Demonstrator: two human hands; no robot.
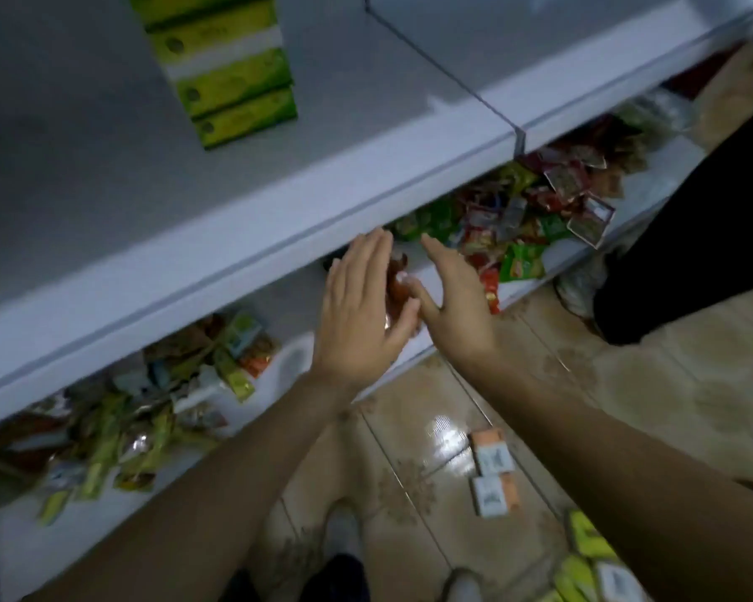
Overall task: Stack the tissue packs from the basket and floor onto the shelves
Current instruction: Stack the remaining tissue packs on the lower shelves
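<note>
The left hand (361,306) and right hand (453,297) are held flat, fingers straight, palms facing at the lower shelf (296,362). Nothing is gripped, and a blurred brown packet (397,284) is seen between them. Green tissue packs (227,67) are stacked on the upper shelf (105,167). Orange-and-white packs (494,471) and further green packs (592,562) lie on the near floor (409,427), so much is judged undone.

Tissue packs (222,67) stacked on upper shelf (279,202); snack packets (518,228) below.
</note>
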